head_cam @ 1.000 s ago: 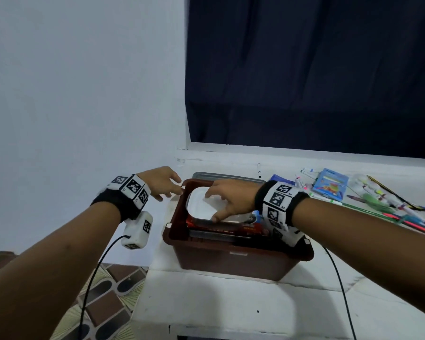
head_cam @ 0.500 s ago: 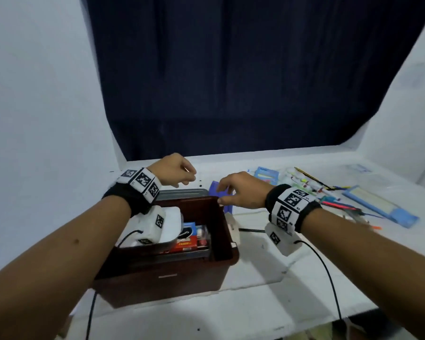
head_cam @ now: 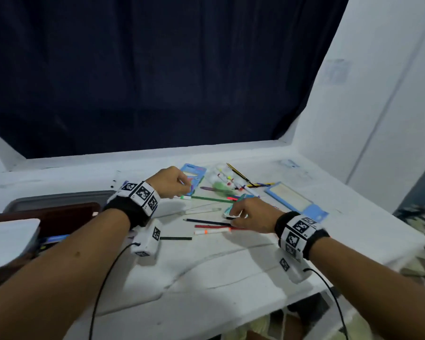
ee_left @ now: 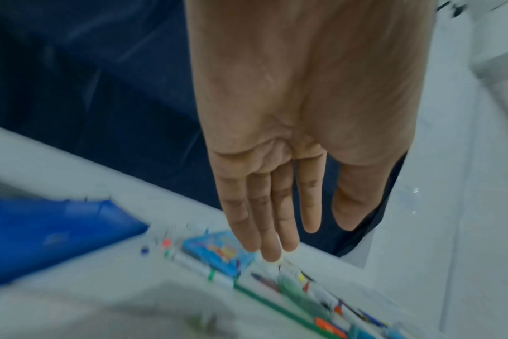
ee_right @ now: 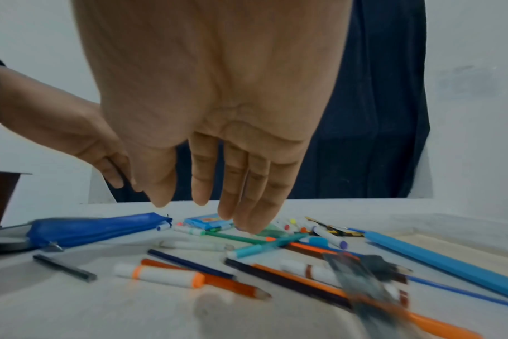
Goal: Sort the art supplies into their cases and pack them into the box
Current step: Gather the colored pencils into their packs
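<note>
Markers and pencils lie scattered on the white table, among them an orange-capped marker [head_cam: 212,231], a green pencil [head_cam: 211,199] and a teal marker [ee_right: 264,246]. My left hand [head_cam: 183,190] hovers over a small blue crayon box [ee_left: 218,252], fingers straight and holding nothing. My right hand [head_cam: 232,213] hangs over the pile near the teal marker, fingers relaxed and empty. A blue zip pouch [ee_right: 96,227] lies left of the pile. The brown box [head_cam: 59,208] stands at the far left with a white case [head_cam: 10,239] inside.
A long light-blue case [head_cam: 295,200] lies at the right of the pile. A grey lid [head_cam: 59,198] sits behind the box. A short dark stick [head_cam: 176,238] lies near my left wrist. The table's front edge runs close below my forearms.
Both hands have left the brown box and moved right to the scattered supplies. The right hand has let go of the white case, which stays in the box. The view has swung right.
</note>
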